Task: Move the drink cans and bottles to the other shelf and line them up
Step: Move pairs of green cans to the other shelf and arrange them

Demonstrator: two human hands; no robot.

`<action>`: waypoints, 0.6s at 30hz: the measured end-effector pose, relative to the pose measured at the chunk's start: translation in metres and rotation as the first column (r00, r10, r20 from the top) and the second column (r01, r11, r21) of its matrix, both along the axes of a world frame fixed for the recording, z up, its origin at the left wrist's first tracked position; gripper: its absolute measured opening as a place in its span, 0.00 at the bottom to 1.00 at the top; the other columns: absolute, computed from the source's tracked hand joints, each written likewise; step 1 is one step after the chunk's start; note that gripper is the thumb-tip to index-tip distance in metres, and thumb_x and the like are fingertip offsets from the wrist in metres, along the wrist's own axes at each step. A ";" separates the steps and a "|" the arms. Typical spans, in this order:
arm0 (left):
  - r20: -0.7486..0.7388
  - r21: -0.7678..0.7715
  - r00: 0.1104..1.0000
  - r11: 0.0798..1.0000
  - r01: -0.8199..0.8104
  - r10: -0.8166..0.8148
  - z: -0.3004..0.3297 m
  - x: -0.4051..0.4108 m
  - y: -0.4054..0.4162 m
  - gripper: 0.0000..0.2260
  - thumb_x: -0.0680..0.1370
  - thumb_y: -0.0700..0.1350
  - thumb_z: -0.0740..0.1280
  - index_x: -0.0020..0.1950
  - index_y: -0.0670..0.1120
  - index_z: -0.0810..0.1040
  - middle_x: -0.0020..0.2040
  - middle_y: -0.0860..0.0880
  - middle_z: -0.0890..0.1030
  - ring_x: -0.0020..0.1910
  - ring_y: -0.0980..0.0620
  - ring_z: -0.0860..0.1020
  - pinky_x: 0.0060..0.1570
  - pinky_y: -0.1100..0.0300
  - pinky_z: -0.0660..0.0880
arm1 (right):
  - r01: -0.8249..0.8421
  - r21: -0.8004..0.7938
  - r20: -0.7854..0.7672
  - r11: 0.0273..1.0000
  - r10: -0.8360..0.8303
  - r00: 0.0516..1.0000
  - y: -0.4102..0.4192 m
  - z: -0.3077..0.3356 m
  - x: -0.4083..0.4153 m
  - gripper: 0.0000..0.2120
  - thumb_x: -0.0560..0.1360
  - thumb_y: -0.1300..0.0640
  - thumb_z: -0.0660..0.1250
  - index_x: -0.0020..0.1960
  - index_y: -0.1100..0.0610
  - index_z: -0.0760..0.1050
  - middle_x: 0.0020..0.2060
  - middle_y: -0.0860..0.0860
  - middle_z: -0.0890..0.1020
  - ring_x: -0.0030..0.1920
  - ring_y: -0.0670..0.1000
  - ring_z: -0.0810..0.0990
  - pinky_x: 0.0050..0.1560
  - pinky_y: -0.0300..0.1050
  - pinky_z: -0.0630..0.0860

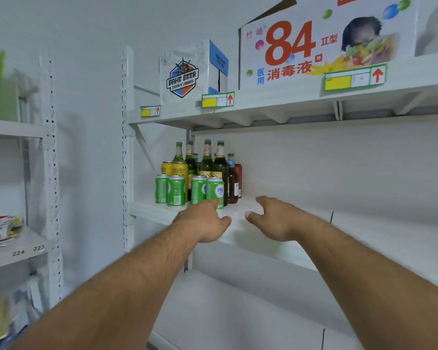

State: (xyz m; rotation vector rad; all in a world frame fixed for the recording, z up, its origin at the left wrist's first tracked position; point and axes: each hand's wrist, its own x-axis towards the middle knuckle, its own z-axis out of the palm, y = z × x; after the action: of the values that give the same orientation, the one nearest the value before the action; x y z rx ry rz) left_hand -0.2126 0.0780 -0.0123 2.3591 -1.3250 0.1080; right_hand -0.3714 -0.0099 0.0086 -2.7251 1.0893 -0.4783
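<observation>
You faced a white shelf [276, 223] whose left end held the drinks in a tight cluster: tall green bottles [214, 161] at the back, a brown bottle [232, 183] at the right, yellow cans [178, 173] behind four green cans [187, 189]. Your left hand [205, 221] reached in with loosely spread fingers, its fingertip at the rightmost green can [215, 192]. Your right hand [276, 218] hovered just beside it, fingers spread and empty.

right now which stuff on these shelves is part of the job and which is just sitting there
Job: green drink cans, yellow cans, green glass bottles, brown bottle, red can.
Not job: white beer carton, big white disinfectant box, snack packets.
</observation>
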 end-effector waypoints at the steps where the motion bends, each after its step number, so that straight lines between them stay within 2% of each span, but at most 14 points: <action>1: -0.006 -0.007 1.000 1.000 0.003 -0.003 -0.001 0.014 0.002 0.33 0.81 0.63 0.61 0.84 0.55 0.56 0.83 0.51 0.62 0.79 0.45 0.64 0.75 0.45 0.67 | 0.002 -0.007 -0.004 1.000 -0.002 1.000 0.003 -0.001 0.012 0.34 0.84 0.40 0.55 0.84 0.55 0.51 0.82 0.53 0.59 0.80 0.56 0.62 0.77 0.51 0.62; 5: -0.010 -0.018 1.000 1.000 0.024 -0.024 -0.011 0.064 0.010 0.33 0.81 0.62 0.62 0.84 0.54 0.56 0.83 0.51 0.61 0.79 0.45 0.65 0.75 0.45 0.67 | 0.017 -0.015 -0.031 1.000 -0.018 0.999 0.014 -0.007 0.057 0.34 0.84 0.39 0.55 0.83 0.55 0.52 0.81 0.54 0.60 0.79 0.56 0.63 0.76 0.51 0.63; 9: -0.011 -0.014 0.999 0.999 0.047 -0.047 -0.021 0.102 0.011 0.34 0.81 0.63 0.61 0.84 0.55 0.56 0.83 0.51 0.61 0.78 0.45 0.66 0.73 0.43 0.68 | 0.024 -0.016 -0.040 1.000 -0.025 0.999 0.022 -0.013 0.092 0.30 0.85 0.42 0.56 0.82 0.55 0.57 0.79 0.54 0.66 0.76 0.56 0.67 0.72 0.50 0.66; 18: -0.042 -0.050 0.997 0.997 0.065 -0.067 -0.029 0.135 -0.014 0.34 0.81 0.63 0.61 0.84 0.53 0.57 0.83 0.50 0.61 0.78 0.45 0.66 0.74 0.44 0.68 | 0.036 -0.050 -0.057 0.998 -0.039 0.998 0.003 -0.019 0.131 0.29 0.83 0.41 0.58 0.80 0.53 0.61 0.75 0.54 0.70 0.72 0.57 0.71 0.68 0.52 0.70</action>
State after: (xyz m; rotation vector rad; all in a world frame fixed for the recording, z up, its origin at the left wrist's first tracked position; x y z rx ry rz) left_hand -0.0775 0.0645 -0.0416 2.2623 -1.3629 0.0672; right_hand -0.2401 -0.0066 -0.0100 -2.7813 1.1593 -0.4397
